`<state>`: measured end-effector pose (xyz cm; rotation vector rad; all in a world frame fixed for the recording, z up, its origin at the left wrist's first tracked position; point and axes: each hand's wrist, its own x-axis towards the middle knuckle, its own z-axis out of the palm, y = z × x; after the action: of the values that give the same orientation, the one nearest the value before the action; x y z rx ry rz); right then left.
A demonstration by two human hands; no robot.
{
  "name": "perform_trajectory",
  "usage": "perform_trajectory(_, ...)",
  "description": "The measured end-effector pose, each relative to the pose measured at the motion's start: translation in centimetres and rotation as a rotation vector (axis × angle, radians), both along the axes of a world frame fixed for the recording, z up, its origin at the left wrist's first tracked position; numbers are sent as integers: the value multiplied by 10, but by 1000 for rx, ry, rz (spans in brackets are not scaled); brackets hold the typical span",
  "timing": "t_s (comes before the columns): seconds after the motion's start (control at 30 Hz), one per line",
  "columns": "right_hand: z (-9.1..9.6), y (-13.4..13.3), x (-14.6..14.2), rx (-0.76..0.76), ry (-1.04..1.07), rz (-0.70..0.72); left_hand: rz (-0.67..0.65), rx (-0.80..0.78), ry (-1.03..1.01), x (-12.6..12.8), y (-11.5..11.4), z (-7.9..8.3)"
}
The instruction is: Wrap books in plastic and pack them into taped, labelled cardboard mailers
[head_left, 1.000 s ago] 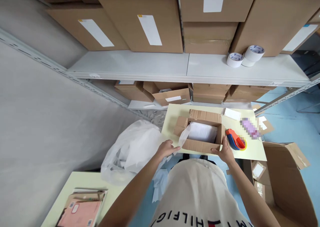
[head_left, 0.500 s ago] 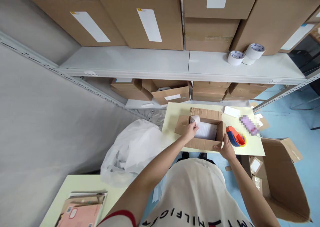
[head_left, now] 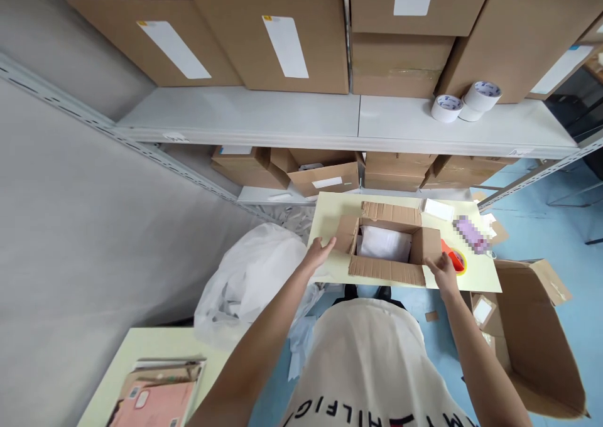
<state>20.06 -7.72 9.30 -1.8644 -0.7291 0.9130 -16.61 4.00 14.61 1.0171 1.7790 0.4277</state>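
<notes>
An open cardboard box (head_left: 386, 271) stands on the pale yellow table, its flaps folded outward. Inside it lies a white packet (head_left: 385, 243). My left hand (head_left: 320, 253) is off the box, just left of its left flap, with thumb and fingers apart and nothing in them. At the box's right flap, my right hand (head_left: 443, 274) has its thumb on the cardboard and its fingers around the edge. Beside that hand is an orange tape dispenser (head_left: 455, 260), partly covered by the flap.
Behind the box lies a white box (head_left: 438, 210), with a blurred purple item (head_left: 471, 234) to its right. A large open carton (head_left: 541, 345) stands on the floor at right. A white plastic bag (head_left: 249, 276) bulges at left. Shelving (head_left: 282, 116) with cartons and tape rolls (head_left: 446, 108) rises ahead.
My left hand has let go of the white paper inside the box and moved out to the left. The right flap now lies outward over the tape dispenser, with my right hand at it.
</notes>
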Motion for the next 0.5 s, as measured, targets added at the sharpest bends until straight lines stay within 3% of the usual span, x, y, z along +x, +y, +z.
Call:
perform_trajectory(0.1,15,3,-2,44,201,-87,255,-154,-505,6,-3,-22)
perform_trajectory(0.17,24,5,-3,114,213,36,295,-68,-653,13,-5,-28)
perform_trajectory(0.2,27,5,-3,124,185,127,249,2,-662,15,-6,-30)
perform_trajectory(0.27,32,7,-1,96,63,324,21,141,-592,18,-5,-29)
perform_trajectory(0.4,34,8,9,3,-306,648,-609,457,-292,20,-1,-23)
perform_trajectory(0.5,32,5,15,-20,-453,839,-957,571,-83,21,4,-19)
